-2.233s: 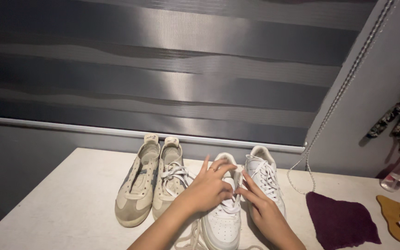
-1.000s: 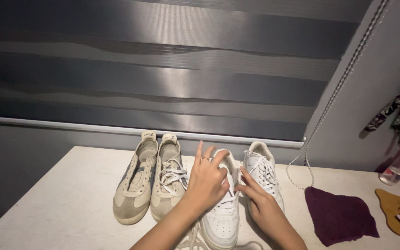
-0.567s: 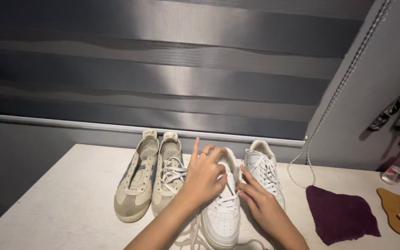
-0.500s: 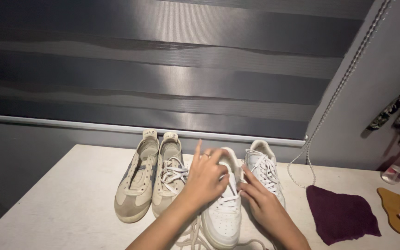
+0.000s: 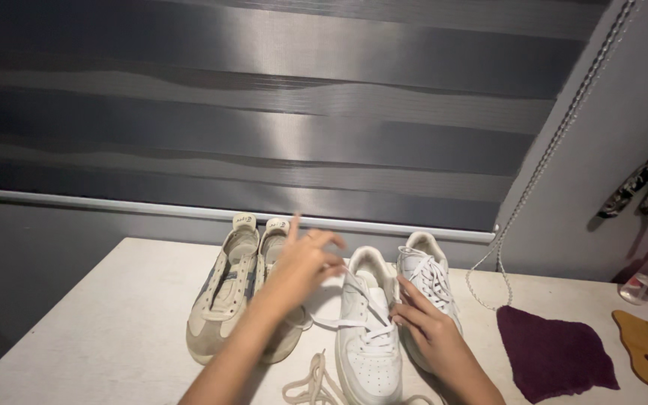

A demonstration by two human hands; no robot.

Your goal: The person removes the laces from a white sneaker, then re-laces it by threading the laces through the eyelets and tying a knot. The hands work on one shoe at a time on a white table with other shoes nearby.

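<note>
Fingers of our left hand have swung away from the white sneaker, pinching its lace and drawing it out taut to the left, where half a second ago they sat on the tongue; we judge a length is being pulled through. Our right hand stays against the sneaker's side, fingers curled on it. Loose lace coils nearest us on the pale surface, its mate and beige pair beyond, purple cloth right, grey blind behind.

2 white sneakers, 2 beige sneakers, 1 purple cloth, 2 hands
</note>
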